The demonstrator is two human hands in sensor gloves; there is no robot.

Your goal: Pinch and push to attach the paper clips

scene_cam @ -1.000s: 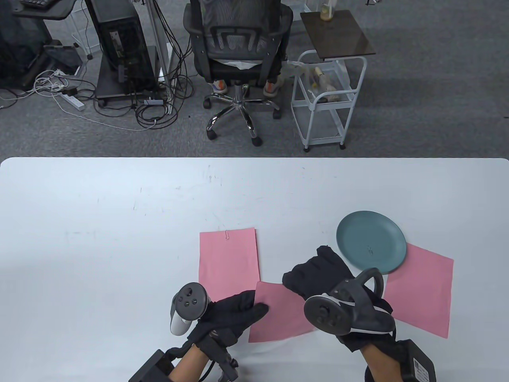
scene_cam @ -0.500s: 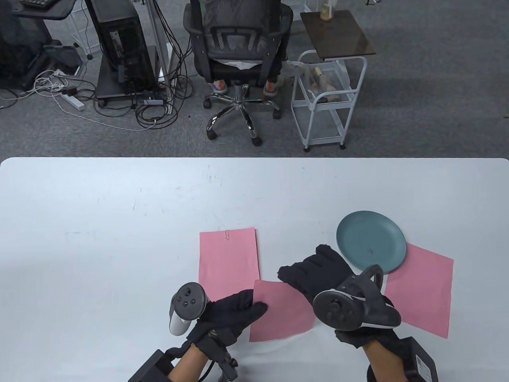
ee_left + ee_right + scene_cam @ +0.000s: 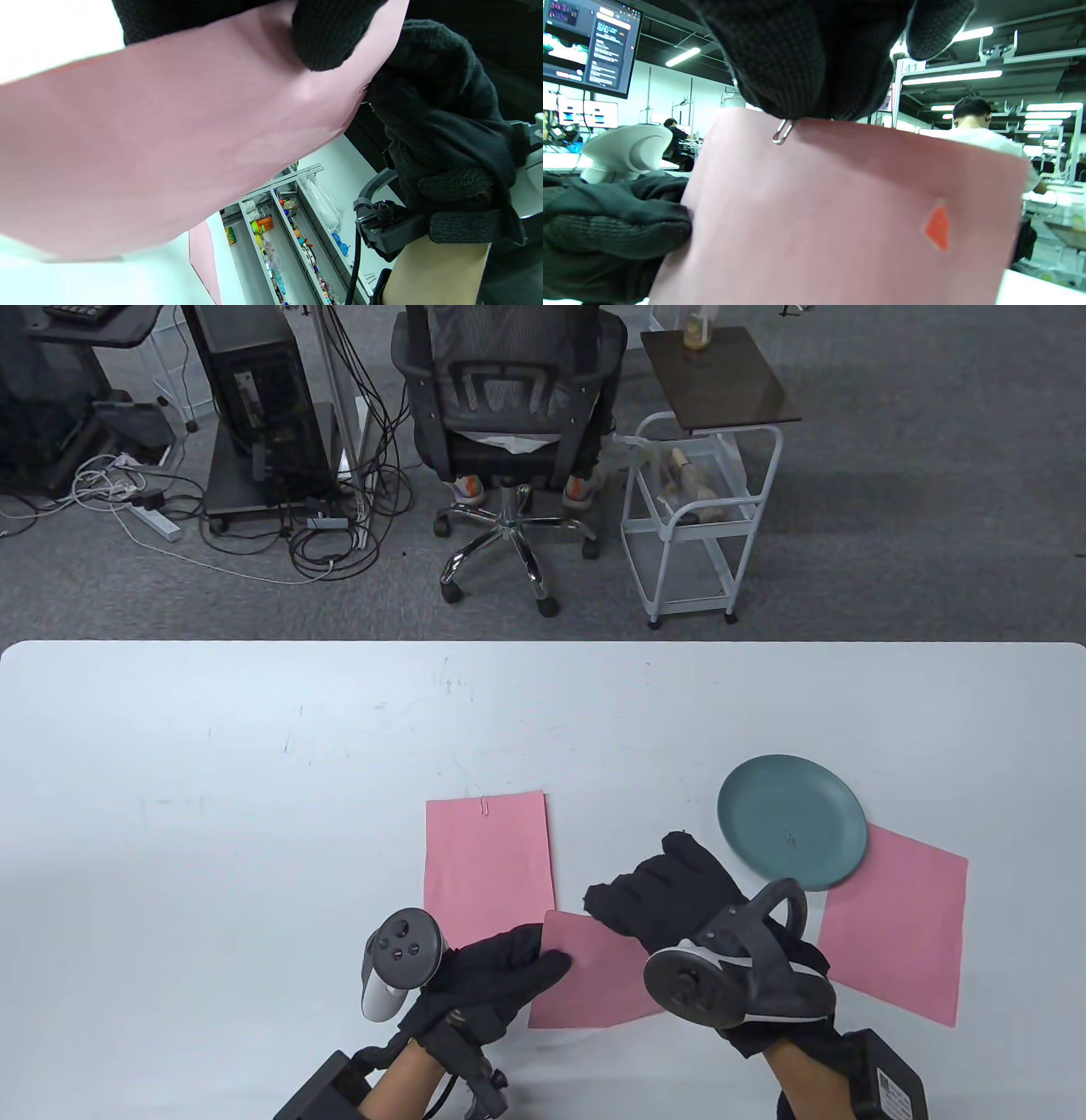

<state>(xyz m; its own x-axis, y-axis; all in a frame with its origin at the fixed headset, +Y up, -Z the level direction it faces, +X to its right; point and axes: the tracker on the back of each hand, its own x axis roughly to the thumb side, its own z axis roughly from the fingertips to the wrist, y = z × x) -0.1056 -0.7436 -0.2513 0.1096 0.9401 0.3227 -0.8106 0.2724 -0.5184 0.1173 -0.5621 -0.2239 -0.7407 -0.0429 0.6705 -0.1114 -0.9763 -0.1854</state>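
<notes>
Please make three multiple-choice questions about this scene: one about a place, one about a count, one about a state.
1. Where does the teal plate lie?
A. on the corner of a pink sheet
B. under the chair
C. in the left hand

2. How many pink sheets are in the table view?
A. one
B. three
C. five

3. What does the right hand do?
A. rests flat on the table
B. grips the plate
C. pinches a paper clip at the edge of the held sheet

Answers: 1 A, its rim overlaps the right sheet; 2 B, three show; 3 C, the right wrist view shows it.
</notes>
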